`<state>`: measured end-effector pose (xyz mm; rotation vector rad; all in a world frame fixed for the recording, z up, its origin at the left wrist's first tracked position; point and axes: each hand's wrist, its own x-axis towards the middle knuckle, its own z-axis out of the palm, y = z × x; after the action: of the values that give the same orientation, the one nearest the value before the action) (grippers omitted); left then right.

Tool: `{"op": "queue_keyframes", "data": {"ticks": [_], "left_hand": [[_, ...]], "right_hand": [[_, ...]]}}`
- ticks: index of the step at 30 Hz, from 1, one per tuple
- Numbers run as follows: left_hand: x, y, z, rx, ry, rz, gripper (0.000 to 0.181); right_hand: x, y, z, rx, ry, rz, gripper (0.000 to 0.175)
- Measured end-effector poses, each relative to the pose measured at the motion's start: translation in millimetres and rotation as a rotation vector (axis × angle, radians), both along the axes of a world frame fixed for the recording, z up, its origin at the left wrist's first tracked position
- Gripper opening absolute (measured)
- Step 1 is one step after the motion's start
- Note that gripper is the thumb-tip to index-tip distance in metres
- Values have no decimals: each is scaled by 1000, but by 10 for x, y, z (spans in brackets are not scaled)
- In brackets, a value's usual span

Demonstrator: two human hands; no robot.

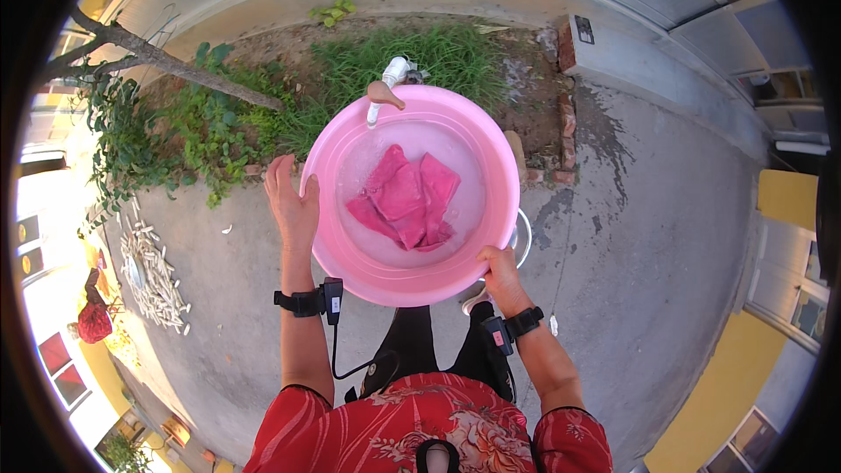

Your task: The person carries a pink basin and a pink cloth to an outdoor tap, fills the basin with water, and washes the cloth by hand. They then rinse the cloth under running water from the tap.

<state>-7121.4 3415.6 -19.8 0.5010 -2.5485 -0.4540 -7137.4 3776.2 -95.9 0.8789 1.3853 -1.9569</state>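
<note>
A pink plastic basin (415, 289) stands in front of me under a white tap (394, 72). Pale, slightly foamy water fills part of it, with a bright pink cloth (397, 194) lying folded and crumpled in the middle. A tan plastic-looking handle tops the tap (373, 115), whose spout hangs over the far rim. My left hand (289, 207) is beside the basin's left rim, fingers spread and the thumb at the edge. At the near right, my right hand (502, 276) grips the rim. What supports the basin is mostly hidden beneath it.
Grass (427, 49) and leafy plants (217, 112) grow in a brick-edged bed behind the basin. A tree trunk (197, 72) leans over it. A metal ring (523, 236) shows below the right rim. Corn cobs (154, 269) lie on the concrete ground (617, 263).
</note>
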Motion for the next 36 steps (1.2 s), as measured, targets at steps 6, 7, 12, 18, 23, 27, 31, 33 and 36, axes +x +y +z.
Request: {"op": "queue_keyframes", "data": {"ticks": [6,7,12,18,23,27,31,33,36], "left_hand": [[-957,467,329,547,-136,-65,57],[-1106,532,339,525,-162,-51,57],[-1549,691,332,440,-319,-17,62],[-1610,747,290,361,-324,44,52],[-1652,744,241,288,-329,46,46],[-1684,745,228,300,-307,26,46],[-1693,747,240,306,-344,54,46],[-1693,744,249,312,-341,44,46],[-1696,743,261,320,-359,48,45]], "right_hand": [[-18,-25,46,-30,-55,-31,43],[-28,-26,46,-36,-47,-32,43],[-19,-46,18,-37,-39,-44,42],[10,-62,-11,-42,15,-38,40],[3,-60,-6,-48,36,-35,42],[-27,-57,4,-37,1,-47,40],[-33,-63,6,-35,0,-56,39],[-29,-68,2,-38,0,-64,40],[-34,-67,-9,-38,2,-68,40]]}}
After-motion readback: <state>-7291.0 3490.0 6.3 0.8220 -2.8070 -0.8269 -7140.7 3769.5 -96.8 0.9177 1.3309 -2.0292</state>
